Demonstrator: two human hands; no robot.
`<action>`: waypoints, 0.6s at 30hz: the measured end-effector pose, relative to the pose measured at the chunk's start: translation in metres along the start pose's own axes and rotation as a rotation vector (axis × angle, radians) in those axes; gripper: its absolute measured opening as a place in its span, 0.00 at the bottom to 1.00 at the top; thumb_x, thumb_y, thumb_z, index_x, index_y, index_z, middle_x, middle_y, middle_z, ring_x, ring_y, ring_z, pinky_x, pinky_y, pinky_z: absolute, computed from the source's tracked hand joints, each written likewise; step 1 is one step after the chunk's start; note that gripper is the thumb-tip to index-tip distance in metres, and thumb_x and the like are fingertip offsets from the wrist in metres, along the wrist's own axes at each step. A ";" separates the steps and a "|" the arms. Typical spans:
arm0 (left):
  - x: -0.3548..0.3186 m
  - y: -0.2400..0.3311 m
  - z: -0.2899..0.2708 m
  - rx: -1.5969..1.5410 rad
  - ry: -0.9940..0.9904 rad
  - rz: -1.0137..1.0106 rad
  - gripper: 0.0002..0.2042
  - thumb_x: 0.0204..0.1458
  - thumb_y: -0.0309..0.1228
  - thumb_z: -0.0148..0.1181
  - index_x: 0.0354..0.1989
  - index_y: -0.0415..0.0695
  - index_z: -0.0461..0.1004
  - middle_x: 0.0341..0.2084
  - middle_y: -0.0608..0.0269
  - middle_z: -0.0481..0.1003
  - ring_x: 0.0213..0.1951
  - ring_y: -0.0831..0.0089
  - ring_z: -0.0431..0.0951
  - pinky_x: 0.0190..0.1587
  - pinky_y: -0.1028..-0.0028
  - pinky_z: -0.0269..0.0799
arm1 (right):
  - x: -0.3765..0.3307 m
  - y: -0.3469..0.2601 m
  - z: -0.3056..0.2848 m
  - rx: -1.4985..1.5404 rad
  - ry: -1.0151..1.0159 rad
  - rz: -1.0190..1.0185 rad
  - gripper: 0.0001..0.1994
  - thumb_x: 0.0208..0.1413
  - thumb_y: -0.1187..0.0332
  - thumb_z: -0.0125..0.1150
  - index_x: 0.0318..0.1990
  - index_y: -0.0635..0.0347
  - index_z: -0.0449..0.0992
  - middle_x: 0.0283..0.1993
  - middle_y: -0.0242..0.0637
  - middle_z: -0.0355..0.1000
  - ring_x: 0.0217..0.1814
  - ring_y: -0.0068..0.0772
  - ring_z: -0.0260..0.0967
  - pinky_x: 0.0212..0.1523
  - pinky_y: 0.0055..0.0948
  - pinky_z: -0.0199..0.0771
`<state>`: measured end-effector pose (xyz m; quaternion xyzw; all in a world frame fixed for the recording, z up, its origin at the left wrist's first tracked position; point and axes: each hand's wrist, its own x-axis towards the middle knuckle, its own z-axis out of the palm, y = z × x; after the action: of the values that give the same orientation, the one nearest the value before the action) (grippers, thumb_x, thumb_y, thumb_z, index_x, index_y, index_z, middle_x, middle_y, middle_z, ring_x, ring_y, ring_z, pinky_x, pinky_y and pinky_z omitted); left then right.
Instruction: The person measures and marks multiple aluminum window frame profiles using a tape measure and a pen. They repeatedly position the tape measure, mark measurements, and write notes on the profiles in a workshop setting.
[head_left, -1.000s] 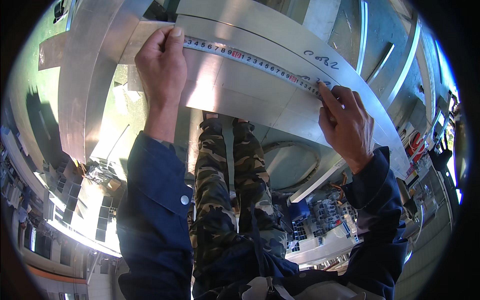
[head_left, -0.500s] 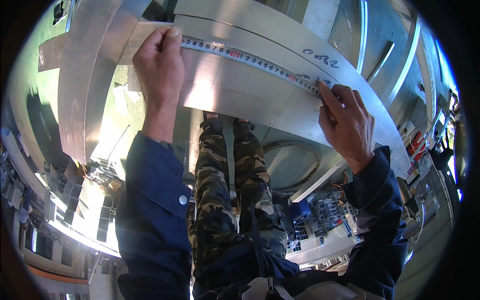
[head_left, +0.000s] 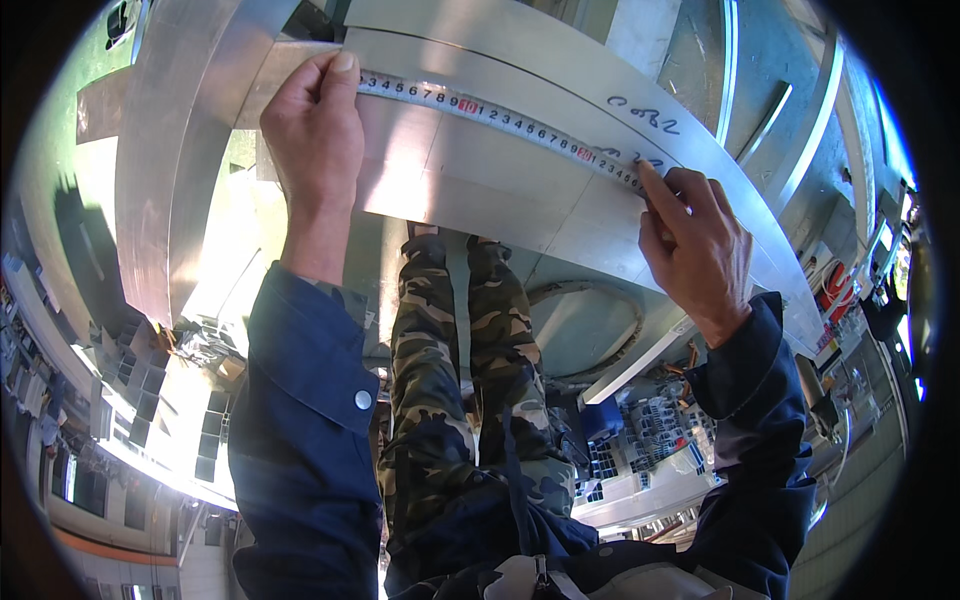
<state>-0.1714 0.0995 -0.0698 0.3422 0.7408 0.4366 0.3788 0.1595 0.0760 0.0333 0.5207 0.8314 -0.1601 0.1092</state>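
A steel tape measure [head_left: 510, 120] lies stretched across a long silvery metal panel [head_left: 490, 185], slanting down from left to right. My left hand [head_left: 318, 125] pinches the tape's left end near the panel's left edge, thumb on top. At the other end my right hand [head_left: 695, 235] is closed around the tape, its index finger pressed along it; whatever sits inside that palm is hidden. Dark handwritten marks show on the panel just beyond the tape on the right. A thin seam runs along the panel behind the tape.
A wide metal piece [head_left: 170, 160] stands at the left. Several long metal strips [head_left: 765, 125] lie at the far right. Below the panel are my camouflage-trousered legs [head_left: 430, 350], a curved hose-like loop [head_left: 635, 335] on the floor and a pale bar [head_left: 635, 365]. A blue container [head_left: 600, 418] stands lower right.
Almost nothing differs. The panel, tape and left hand appear shifted very slightly to the left, while both hands keep their hold on the tape.
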 end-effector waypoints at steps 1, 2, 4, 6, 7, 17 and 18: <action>0.000 0.000 0.000 0.017 0.008 0.009 0.11 0.63 0.35 0.63 0.42 0.39 0.84 0.23 0.73 0.78 0.26 0.85 0.70 0.30 0.79 0.67 | 0.000 0.000 0.000 0.000 0.001 -0.002 0.18 0.56 0.69 0.68 0.56 0.50 0.82 0.45 0.35 0.75 0.47 0.34 0.75 0.36 0.32 0.84; 0.000 -0.001 -0.001 0.015 0.009 0.008 0.12 0.62 0.35 0.64 0.42 0.39 0.84 0.22 0.73 0.78 0.26 0.85 0.70 0.30 0.79 0.67 | 0.000 0.000 0.001 0.003 0.000 -0.001 0.18 0.56 0.70 0.68 0.55 0.50 0.82 0.45 0.35 0.75 0.47 0.34 0.75 0.37 0.32 0.85; 0.000 -0.001 -0.002 0.008 0.010 0.007 0.12 0.62 0.36 0.64 0.42 0.39 0.84 0.22 0.73 0.78 0.26 0.85 0.70 0.30 0.79 0.67 | 0.001 -0.001 0.001 0.008 -0.003 0.003 0.18 0.56 0.70 0.68 0.55 0.50 0.82 0.45 0.35 0.75 0.47 0.34 0.75 0.37 0.32 0.85; 0.000 -0.002 -0.002 -0.003 0.002 0.003 0.12 0.62 0.36 0.64 0.42 0.39 0.84 0.22 0.73 0.77 0.26 0.85 0.70 0.31 0.78 0.67 | 0.001 -0.001 0.002 0.017 -0.002 0.003 0.18 0.56 0.70 0.68 0.55 0.50 0.82 0.45 0.35 0.75 0.47 0.34 0.75 0.37 0.33 0.85; 0.000 -0.001 -0.002 -0.011 -0.003 0.000 0.12 0.63 0.36 0.64 0.42 0.39 0.84 0.23 0.73 0.77 0.27 0.85 0.70 0.31 0.78 0.67 | 0.001 -0.001 0.001 0.020 -0.003 0.005 0.18 0.56 0.70 0.68 0.55 0.50 0.82 0.45 0.35 0.75 0.47 0.35 0.75 0.37 0.33 0.85; -0.003 0.005 -0.010 0.013 -0.108 -0.046 0.14 0.65 0.38 0.62 0.44 0.38 0.82 0.25 0.74 0.76 0.27 0.85 0.67 0.31 0.79 0.66 | 0.002 -0.004 0.000 0.010 0.014 0.017 0.20 0.54 0.70 0.68 0.56 0.49 0.81 0.44 0.34 0.75 0.45 0.34 0.75 0.35 0.33 0.82; -0.005 0.007 -0.010 0.015 -0.118 -0.032 0.14 0.65 0.38 0.62 0.45 0.38 0.82 0.25 0.74 0.76 0.28 0.85 0.67 0.31 0.79 0.66 | 0.002 -0.004 0.000 0.010 0.018 0.015 0.20 0.54 0.70 0.68 0.56 0.49 0.81 0.44 0.34 0.75 0.45 0.34 0.75 0.34 0.33 0.81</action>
<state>-0.1764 0.0936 -0.0586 0.3582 0.7260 0.4039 0.4260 0.1548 0.0759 0.0333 0.5288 0.8277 -0.1588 0.1005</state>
